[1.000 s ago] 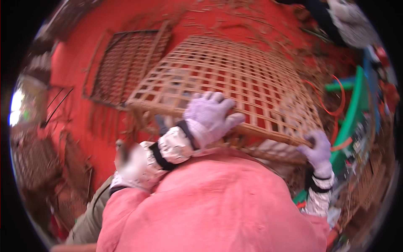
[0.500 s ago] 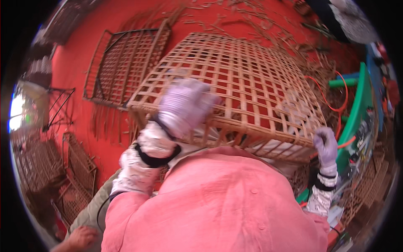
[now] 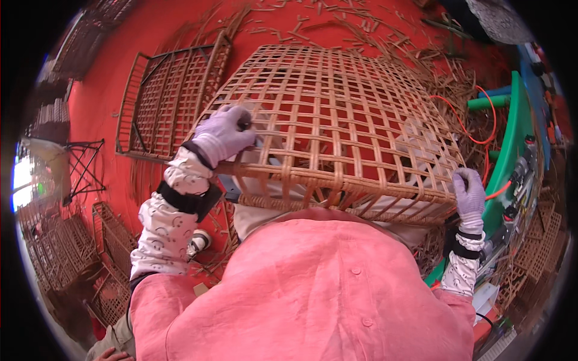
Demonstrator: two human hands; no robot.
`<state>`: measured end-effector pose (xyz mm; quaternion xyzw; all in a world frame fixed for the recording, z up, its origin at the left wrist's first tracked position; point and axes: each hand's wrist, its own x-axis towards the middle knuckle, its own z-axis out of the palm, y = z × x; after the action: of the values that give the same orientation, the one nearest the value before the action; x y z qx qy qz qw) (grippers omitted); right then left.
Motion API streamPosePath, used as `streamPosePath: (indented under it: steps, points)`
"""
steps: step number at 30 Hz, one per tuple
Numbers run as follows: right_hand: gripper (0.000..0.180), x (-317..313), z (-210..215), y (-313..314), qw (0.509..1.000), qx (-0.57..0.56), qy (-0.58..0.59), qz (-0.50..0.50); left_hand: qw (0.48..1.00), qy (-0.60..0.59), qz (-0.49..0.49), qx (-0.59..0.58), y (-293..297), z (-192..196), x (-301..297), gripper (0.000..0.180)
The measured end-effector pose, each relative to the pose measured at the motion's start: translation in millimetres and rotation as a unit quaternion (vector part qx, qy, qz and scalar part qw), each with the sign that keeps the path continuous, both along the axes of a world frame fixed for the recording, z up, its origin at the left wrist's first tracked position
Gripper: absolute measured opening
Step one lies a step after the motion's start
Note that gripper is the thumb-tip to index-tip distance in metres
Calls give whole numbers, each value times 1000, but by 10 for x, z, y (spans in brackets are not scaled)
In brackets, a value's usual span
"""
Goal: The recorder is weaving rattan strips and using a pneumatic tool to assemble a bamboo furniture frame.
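A large light-brown woven basket (image 3: pixel 337 129), with an open square lattice, rests in front of my body with its broad lattice face up. My left hand (image 3: pixel 221 135), in a lilac glove, is closed at the basket's near left corner. Something dark shows between its curled fingers, too small to make out. At the near right corner my right hand (image 3: pixel 469 195), gloved alike, has its fingers bent in and closed on the basket's edge. Through the lattice my pale trouser legs show in part.
Another woven basket piece (image 3: pixel 174 99) with a dark frame lies at the far left. Cane scraps (image 3: pixel 361 27) litter the red floor. To the right stand a green plastic piece (image 3: pixel 512 144), an orange hose (image 3: pixel 494 123) and tools. A person's hand (image 3: pixel 114 355) shows at lower left.
My left hand has moved left and slightly up, from over the near edge to the left corner. My right hand stays at the right corner. The person at lower left has shifted down.
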<state>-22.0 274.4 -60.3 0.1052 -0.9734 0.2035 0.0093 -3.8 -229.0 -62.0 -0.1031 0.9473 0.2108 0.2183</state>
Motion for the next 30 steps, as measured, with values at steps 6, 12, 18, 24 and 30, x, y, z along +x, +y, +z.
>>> streamPosePath:
  steps: [6,12,18,24,30]
  points:
    - [11,-87,-26,15,993,-30,100,-50,996,54,-9,77,-182,-195,114,32]
    - [16,-109,-134,200,932,-274,73,-226,951,153,-172,208,507,127,19,17]
    - [19,-184,-50,370,968,-115,-60,-216,940,163,-250,168,603,83,60,17]
    - [20,-419,-317,761,857,-368,-276,-232,947,199,-219,125,682,134,149,17]
    - [26,-404,-620,940,770,-459,-292,-334,938,290,-191,19,786,78,443,24]
